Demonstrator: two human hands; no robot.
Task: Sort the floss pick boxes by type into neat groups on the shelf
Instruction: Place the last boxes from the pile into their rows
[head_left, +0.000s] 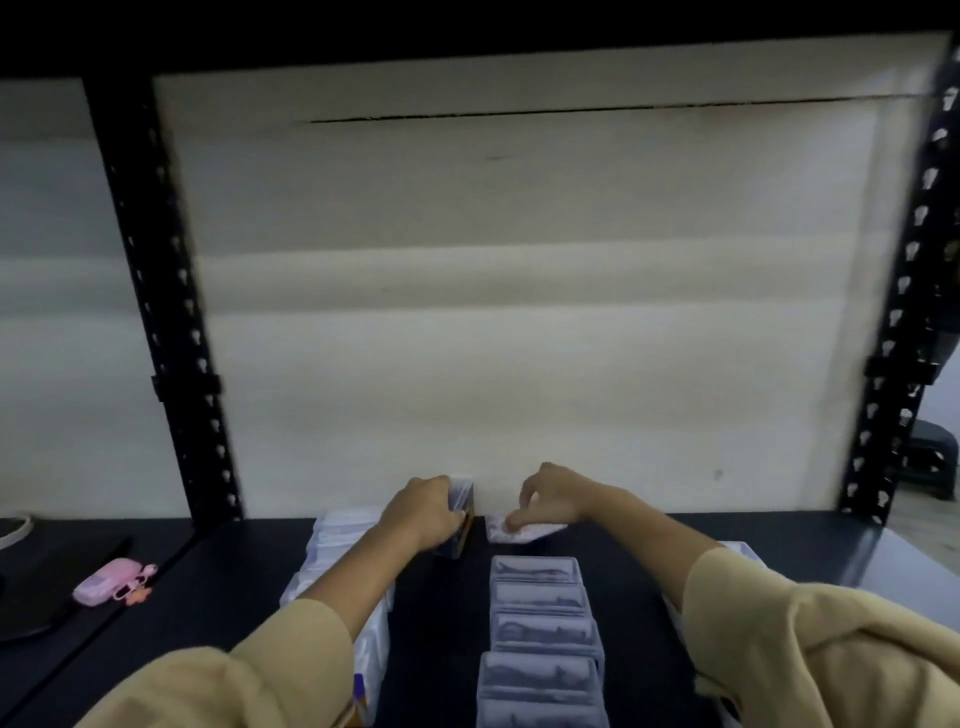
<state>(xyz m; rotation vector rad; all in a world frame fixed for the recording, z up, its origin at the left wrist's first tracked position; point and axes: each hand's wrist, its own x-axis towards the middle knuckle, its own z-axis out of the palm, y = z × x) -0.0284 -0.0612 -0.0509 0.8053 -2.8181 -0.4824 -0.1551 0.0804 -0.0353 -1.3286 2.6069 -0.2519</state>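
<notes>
Clear plastic floss pick boxes (540, 623), likely light and slick, are lining the dark shelf (234, 597); at its back edge my left hand (423, 512) is gripping an upright box (462, 499) by its sides, my right hand (545, 496) pinching a flat box (530, 532).

Translucent plastic boxes (540, 629), matt shelf (234, 571)

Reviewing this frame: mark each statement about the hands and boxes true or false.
1. The left hand grips an upright box. True.
2. The right hand is empty. False: it grips a flat box lying on the shelf.
3. A row of clear boxes runs between the forearms. True.
4. The pink item sits in that row. False: it lies far left, apart from the boxes.
</notes>
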